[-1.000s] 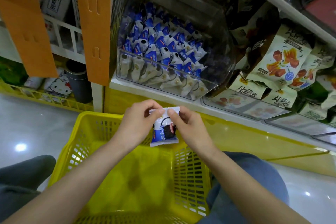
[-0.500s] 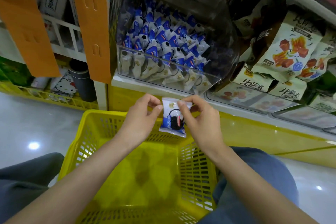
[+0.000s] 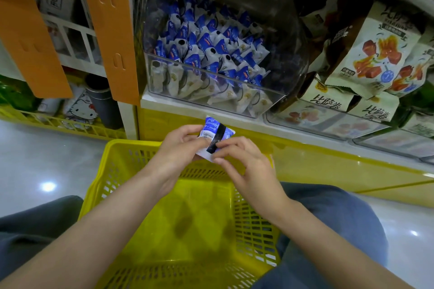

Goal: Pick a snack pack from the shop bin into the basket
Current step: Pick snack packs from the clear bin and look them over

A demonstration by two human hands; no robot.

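A small blue and white snack pack [image 3: 215, 135] is held between both hands above the far rim of the yellow basket [image 3: 131, 162]. Its back side with a barcode and a black seam faces me. My left hand [image 3: 180, 148] grips its left edge with curled fingers. My right hand [image 3: 244, 162] pinches its lower right edge with thumb and fingertips. The clear shop bin [image 3: 211, 91] on the shelf just beyond holds many packs of the same kind. The basket sits between my knees, and I see nothing inside it.
Beige snack bags [image 3: 375, 54] fill the bins to the right. Orange panels [image 3: 110, 30] hang at the left beside the shelf post. A low yellow rack with a cartoon cat pack [image 3: 79, 110] stands on the glossy floor at left.
The pack has been turned over, so its back with the black seam faces me instead of the front. Both hands kept hold of it and shifted slightly right.
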